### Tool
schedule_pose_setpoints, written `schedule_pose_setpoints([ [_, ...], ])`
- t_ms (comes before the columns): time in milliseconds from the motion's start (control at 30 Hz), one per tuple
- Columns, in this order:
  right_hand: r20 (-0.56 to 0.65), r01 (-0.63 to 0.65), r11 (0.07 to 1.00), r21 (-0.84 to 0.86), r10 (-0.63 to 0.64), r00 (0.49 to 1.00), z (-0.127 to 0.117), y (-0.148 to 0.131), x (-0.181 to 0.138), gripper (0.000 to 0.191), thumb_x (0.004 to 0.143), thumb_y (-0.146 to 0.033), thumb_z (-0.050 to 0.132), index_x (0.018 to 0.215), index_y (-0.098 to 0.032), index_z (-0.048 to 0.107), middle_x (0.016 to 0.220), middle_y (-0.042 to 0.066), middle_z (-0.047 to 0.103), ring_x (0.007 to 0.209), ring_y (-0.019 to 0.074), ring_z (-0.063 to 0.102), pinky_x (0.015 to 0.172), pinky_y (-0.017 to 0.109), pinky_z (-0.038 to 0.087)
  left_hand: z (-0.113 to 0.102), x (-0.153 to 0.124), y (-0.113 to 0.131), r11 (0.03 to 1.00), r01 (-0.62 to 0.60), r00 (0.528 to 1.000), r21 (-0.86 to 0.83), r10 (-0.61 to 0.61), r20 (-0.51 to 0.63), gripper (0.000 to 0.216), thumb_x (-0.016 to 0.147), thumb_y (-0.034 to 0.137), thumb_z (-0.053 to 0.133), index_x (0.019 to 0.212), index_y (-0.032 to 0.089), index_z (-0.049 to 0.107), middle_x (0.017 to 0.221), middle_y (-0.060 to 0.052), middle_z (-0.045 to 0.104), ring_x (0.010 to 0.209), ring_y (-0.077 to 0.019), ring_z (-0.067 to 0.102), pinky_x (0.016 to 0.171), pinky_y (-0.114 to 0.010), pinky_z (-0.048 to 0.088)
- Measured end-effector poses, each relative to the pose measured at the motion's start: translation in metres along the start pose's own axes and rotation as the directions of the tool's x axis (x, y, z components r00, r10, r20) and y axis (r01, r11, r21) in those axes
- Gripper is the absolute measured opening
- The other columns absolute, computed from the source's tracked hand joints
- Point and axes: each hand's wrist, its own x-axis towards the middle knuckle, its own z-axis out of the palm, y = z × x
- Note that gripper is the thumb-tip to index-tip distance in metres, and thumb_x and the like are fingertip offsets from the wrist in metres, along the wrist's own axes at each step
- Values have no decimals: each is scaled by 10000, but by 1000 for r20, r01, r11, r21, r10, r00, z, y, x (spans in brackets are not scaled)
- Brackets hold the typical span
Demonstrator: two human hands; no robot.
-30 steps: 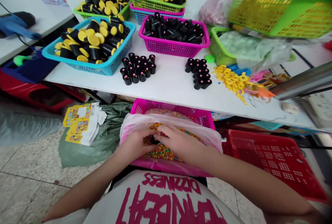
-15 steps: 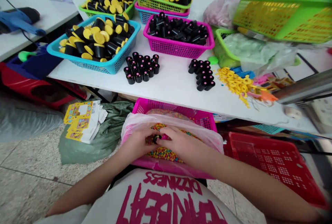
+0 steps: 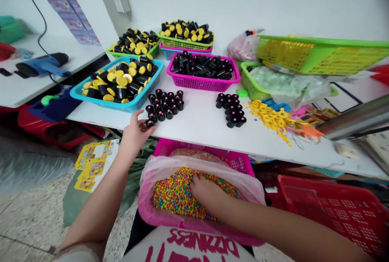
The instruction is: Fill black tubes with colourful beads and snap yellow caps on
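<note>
My left hand (image 3: 135, 132) is at the table's front edge, thumb and fingers around a small black cylinder (image 3: 150, 123) with coloured bits on its top. This cylinder stands at the near left corner of a group of black cylinders (image 3: 165, 106), several with pink dots on top. My right hand (image 3: 203, 189) is down in a heap of small multicoloured beads (image 3: 176, 197). Its fingers are partly buried, so whether they hold anything is hidden. The beads lie in a clear plastic bag (image 3: 148, 173) lining a pink basket (image 3: 164, 146) on my lap.
A second group of black cylinders (image 3: 231, 110) stands right of centre. Behind are a blue basket (image 3: 139, 102) of yellow-capped black containers and a pink basket (image 3: 197, 84) of black cylinders. Yellow plastic pieces (image 3: 269, 116) lie at right. A red crate (image 3: 334, 209) is low right.
My hands were together over the beads around a small dark piece. My left hand has moved up and left to the table with a black cylinder; my right has gone down into the beads.
</note>
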Motion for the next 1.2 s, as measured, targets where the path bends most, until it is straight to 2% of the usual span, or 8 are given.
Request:
schedule_pose_setpoints([
  [233, -69, 161, 979, 123, -154, 986, 14, 8, 10, 256, 840, -43, 484, 1015, -95, 664, 1048, 168, 634, 950, 266, 644, 744, 326, 538, 5, 14, -10, 991, -18, 999, 135, 13, 38, 805, 736, 410, 729, 1381, 156, 322, 1053, -146, 677, 800, -258, 691, 809, -436, 545],
  [367, -46, 206, 955, 213, -201, 979, 22, 20, 15, 239, 769, -98, 559, 986, -121, 657, 1026, 128, 647, 831, 216, 656, 645, 263, 491, 23, -2, 17, 940, -271, 937, 208, 308, -167, 780, 774, 478, 691, 1360, 99, 341, 1177, -214, 545, 982, -320, 621, 899, -507, 499],
  [467, -27, 236, 934, 269, -237, 971, 19, 24, 17, 254, 736, -132, 588, 982, -133, 653, 1010, 109, 673, 796, 202, 653, 586, 241, 437, 64, 3, 69, 874, -485, 874, 14, 484, 49, 556, 841, 417, 635, 1293, 167, 430, 1166, -141, 554, 982, -254, 617, 917, -436, 502],
  [567, -41, 240, 909, 340, -241, 970, 11, 26, 15, 229, 751, -185, 596, 967, -143, 658, 921, 79, 709, 783, 191, 645, 589, 234, 404, 121, 30, 120, 839, -508, 783, -197, 545, 300, 435, 878, 300, 579, 1286, 197, 466, 1298, -127, 538, 1033, -216, 623, 968, -383, 471],
  [767, -73, 192, 857, 479, -179, 981, 4, 32, 5, 400, 759, -199, 603, 1156, -199, 657, 949, 41, 736, 788, 174, 659, 623, 223, 409, 195, 82, 158, 898, -391, 862, -203, 435, 261, 658, 828, 304, 645, 1396, 141, 354, 1256, -185, 616, 1081, -284, 633, 896, -392, 484],
  [900, -123, 199, 805, 559, -157, 980, -3, 40, -5, 355, 800, -223, 625, 1150, -194, 677, 1012, 41, 737, 851, 173, 673, 742, 233, 456, 174, 74, 155, 902, -373, 871, -216, 421, 253, 648, 784, 272, 690, 1366, 192, 417, 1083, -89, 706, 826, -199, 678, 789, -317, 498],
  [1033, -192, 220, 743, 632, -125, 973, -15, 50, -22, 293, 824, -231, 659, 1114, -200, 691, 1076, 34, 724, 946, 175, 661, 838, 254, 470, 103, 27, 132, 820, -501, 760, -276, 570, 313, 323, 765, 317, 704, 1067, 209, 659, 974, -23, 728, 770, -149, 644, 746, -260, 502],
  [1200, -262, 238, 687, 686, -71, 962, -27, 53, -42, 261, 880, -209, 610, 1130, -231, 683, 1124, 22, 708, 1006, 158, 646, 924, 280, 462, 21, -61, 78, 849, -446, 662, -282, 525, 535, 240, 781, 282, 682, 1016, 234, 678, 981, 0, 731, 838, -147, 671, 766, -245, 524],
])
